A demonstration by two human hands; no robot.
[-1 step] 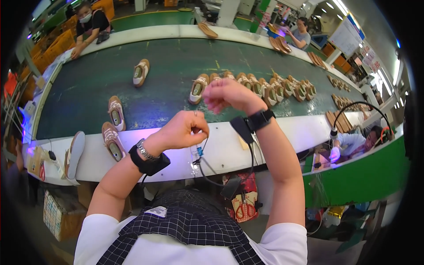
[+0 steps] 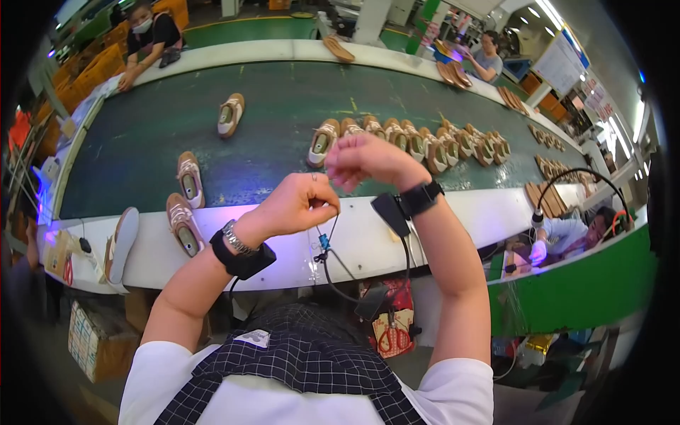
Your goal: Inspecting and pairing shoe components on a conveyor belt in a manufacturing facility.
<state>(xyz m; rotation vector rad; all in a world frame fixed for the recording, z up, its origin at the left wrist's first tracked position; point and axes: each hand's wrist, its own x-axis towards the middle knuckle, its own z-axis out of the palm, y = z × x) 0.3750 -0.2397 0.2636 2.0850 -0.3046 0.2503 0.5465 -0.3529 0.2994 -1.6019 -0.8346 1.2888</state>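
"What lies closest to you?"

"My checked apron (image 2: 304,350), then a black cable (image 2: 333,280) looping at the edge of the white ledge (image 2: 375,248). Just above that loop sits a small blue clip-like piece (image 2: 324,241), and a thin dark strand (image 2: 334,225) rises from it."

"And your fingers?"

"On my left hand (image 2: 294,204) the thumb and forefinger are pinched together, apparently on that strand's upper end. My right hand (image 2: 379,161) is just beyond, fingers curled inward and blurred; I can't tell whether they grasp anything."

"So which step is this?"

"Handling the strand in the air over the ledge, I'd judge. The next move would call for a firm left pinch, the strand clear of the cable, and care that the right fingers don't snag it."

"And farther off?"

"A tan-and-white sneaker (image 2: 185,228) on the ledge beyond my left forearm, a row of similar sneakers (image 2: 440,151) on the green conveyor belt (image 2: 283,99), and across it a masked co-worker (image 2: 168,34) leaning on the far rim."
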